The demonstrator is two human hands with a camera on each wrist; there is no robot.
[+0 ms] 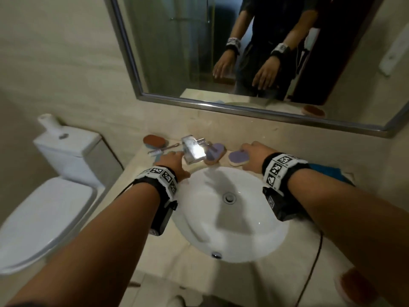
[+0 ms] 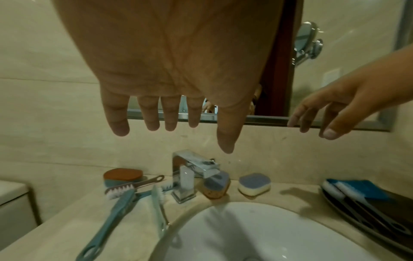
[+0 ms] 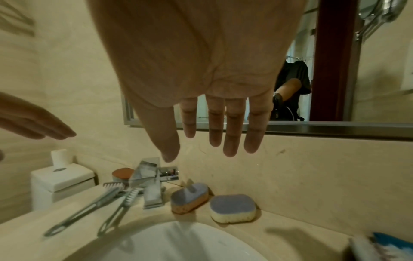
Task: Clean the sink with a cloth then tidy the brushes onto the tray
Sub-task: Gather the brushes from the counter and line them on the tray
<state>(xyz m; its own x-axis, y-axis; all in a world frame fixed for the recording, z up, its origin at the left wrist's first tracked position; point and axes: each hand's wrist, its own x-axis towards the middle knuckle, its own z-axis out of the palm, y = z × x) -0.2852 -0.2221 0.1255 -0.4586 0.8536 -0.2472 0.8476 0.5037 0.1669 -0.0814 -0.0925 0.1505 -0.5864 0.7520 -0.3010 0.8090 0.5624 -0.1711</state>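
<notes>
The white sink (image 1: 254, 229) is set in a beige counter. My left hand (image 1: 173, 156) hovers open over two long-handled brushes (image 2: 111, 208) (image 2: 159, 203) lying left of the tap. My right hand (image 1: 245, 150) hovers open above a purple-topped sponge (image 1: 239, 157). A second purple-topped scrubber (image 3: 190, 197) leans beside the tap, and a brown-topped brush (image 2: 123, 174) sits at the back left. At the right, a dark tray (image 2: 362, 229) carries two white-bristled brushes (image 2: 348, 197) and a blue cloth (image 2: 366, 190). Neither hand holds anything.
A chrome tap (image 1: 192, 149) stands behind the basin between my hands. A white toilet (image 1: 44, 218) with a paper roll (image 1: 47, 124) on its tank stands left of the counter. A framed mirror (image 1: 221, 107) hangs on the wall behind.
</notes>
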